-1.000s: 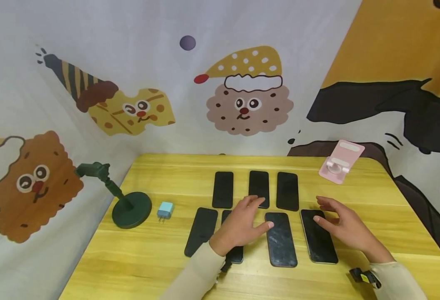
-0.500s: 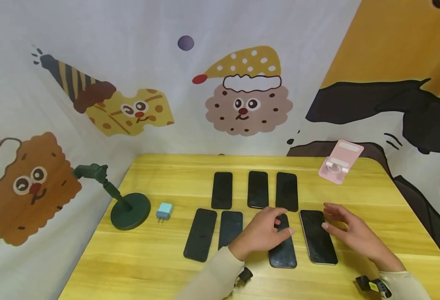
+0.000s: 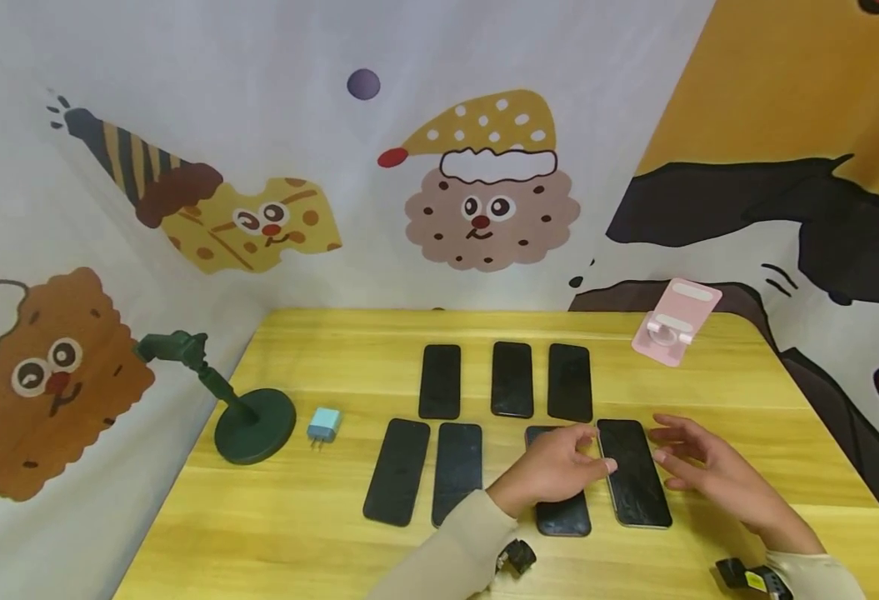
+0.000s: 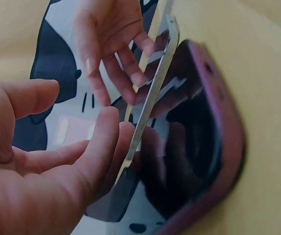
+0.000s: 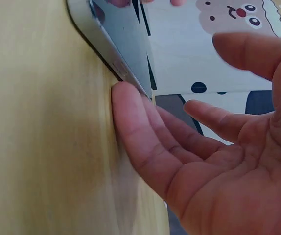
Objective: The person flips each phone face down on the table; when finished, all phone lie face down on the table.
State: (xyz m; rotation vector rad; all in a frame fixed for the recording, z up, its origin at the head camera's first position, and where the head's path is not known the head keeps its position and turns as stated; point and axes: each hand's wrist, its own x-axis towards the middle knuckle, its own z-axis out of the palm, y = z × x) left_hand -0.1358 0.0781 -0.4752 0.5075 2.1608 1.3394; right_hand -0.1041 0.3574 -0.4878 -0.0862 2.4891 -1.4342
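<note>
A black phone with a silver edge [image 3: 636, 479] lies at the right end of the front row, between my two hands. My left hand [image 3: 555, 471] reaches over a purple-edged phone [image 3: 565, 518], covering part of it. Its loosely bent fingers come up to the left side of the silver-edged phone, with the thumb raised apart in the left wrist view. On the other side, my right hand [image 3: 720, 479] rests low beside the phone. In the right wrist view its fingertips [image 5: 126, 98] meet the phone's side edge, the thumb lifted away. Neither hand grips anything.
Two more phones lie to the left, one black [image 3: 397, 472] and one bluish [image 3: 457, 471]. Behind stand out three phones in a back row, the middle one [image 3: 511, 379] among them. A pink stand [image 3: 679, 321], a charger plug [image 3: 324, 423] and a green stand [image 3: 255, 425] sit around them.
My left hand has moved right, from over the bluish phone to the silver-edged one. My right hand has shifted slightly right and down, off the phone's screen to its side.
</note>
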